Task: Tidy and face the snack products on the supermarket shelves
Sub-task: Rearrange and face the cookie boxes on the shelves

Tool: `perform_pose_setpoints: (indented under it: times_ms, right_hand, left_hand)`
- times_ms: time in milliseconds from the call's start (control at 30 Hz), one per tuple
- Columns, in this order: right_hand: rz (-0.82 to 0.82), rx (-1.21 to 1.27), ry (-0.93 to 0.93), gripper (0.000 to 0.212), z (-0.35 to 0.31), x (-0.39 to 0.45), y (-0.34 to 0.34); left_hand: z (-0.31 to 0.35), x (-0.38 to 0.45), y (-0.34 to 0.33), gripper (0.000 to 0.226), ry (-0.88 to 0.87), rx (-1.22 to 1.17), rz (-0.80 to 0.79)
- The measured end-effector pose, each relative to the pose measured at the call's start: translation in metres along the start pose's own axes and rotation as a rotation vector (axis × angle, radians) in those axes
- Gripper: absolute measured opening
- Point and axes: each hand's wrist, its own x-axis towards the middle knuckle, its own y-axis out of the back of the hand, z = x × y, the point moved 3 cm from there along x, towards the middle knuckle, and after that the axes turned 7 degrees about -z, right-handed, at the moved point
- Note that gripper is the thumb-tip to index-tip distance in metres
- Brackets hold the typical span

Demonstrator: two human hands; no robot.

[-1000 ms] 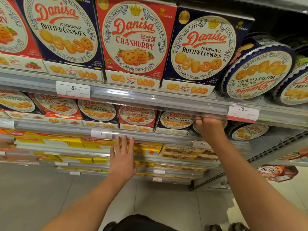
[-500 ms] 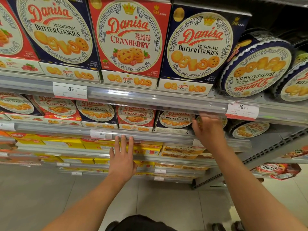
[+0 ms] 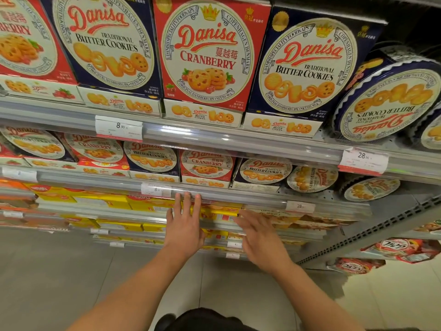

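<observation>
- Right hand (image 3: pixel 259 237) has dropped away from the round butter cookie tin (image 3: pixel 311 179), now blurry, fingers spread, empty.
- Left hand (image 3: pixel 185 222) still flat, fingertips on the shelf rail (image 3: pixel 214 191), holding nothing.
- Tin sits sideways beside the boxes, so probably still needs facing.

**Cookie boxes, tins and tags, counted**

On the top shelf stand four tall cardboard cookie boxes: two red cranberry boxes (image 3: pixel 207 56) and two navy butter-cookie boxes (image 3: pixel 307 68), with two round navy tins (image 3: pixel 386 103) at 3 o'clock, one cut by the frame edge. The shelf below shows five smaller boxes (image 3: pixel 207 167) and two round tins (image 3: pixel 312 179) on edge. Five white price tags (image 3: pixel 118 127) are readable on the rails. Two hands (image 3: pixel 185 225) are in view.
</observation>
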Motion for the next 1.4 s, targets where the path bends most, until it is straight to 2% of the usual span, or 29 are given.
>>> perform_pose_setpoints:
  times_ms: [133,233,400,500,600,667,767,867,1033,1167,1267,1400]
  right_hand:
    - [-0.098,-0.097,-0.008,0.079,-0.028,0.037,-0.009]
    - [-0.138,-0.125,-0.086,0.087,-0.035,0.053,-0.017]
    - [-0.200,-0.145,-0.165,0.088,-0.035,0.057,-0.028]
    - [-0.200,-0.122,-0.221,0.087,-0.042,0.060,-0.028]
    - [-0.159,-0.114,-0.288,0.089,-0.051,0.063,-0.030]
    - [-0.158,-0.103,-0.327,0.091,-0.055,0.065,-0.033]
    - [-0.188,-0.079,-0.367,0.093,-0.060,0.065,-0.035]
    - [-0.205,-0.059,-0.374,0.092,-0.062,0.066,-0.032]
    - [-0.178,-0.071,-0.339,0.095,-0.061,0.064,-0.034]
    - [-0.166,-0.099,-0.411,0.089,-0.078,0.076,-0.040]
    - [-0.136,-0.037,-0.306,0.076,-0.111,0.092,-0.047]
    - [-0.117,0.005,-0.108,0.073,-0.163,0.123,-0.055]
  left_hand:
    - [-0.010,-0.002,0.006,0.104,-0.065,-0.024,0.003]
    - [-0.024,-0.005,0.007,0.101,-0.116,-0.010,-0.022]
    - [-0.057,-0.011,0.017,0.093,-0.235,-0.064,-0.054]
    - [-0.091,-0.021,0.017,0.092,-0.167,-0.184,0.068]
    - [-0.135,-0.026,0.014,0.092,-0.069,-0.205,0.205]
    - [-0.162,-0.025,0.012,0.091,0.028,-0.220,0.234]
    - [-0.195,-0.020,0.008,0.096,0.192,-0.281,0.173]
    - [-0.216,-0.010,0.008,0.101,0.264,-0.304,0.143]
    - [-0.220,-0.006,0.007,0.101,0.291,-0.268,0.031]
    - [-0.230,-0.008,0.017,0.090,0.261,-0.197,-0.030]
    - [-0.233,-0.013,0.023,0.089,0.260,-0.160,-0.054]
    - [-0.234,-0.015,0.022,0.092,0.231,-0.156,-0.015]
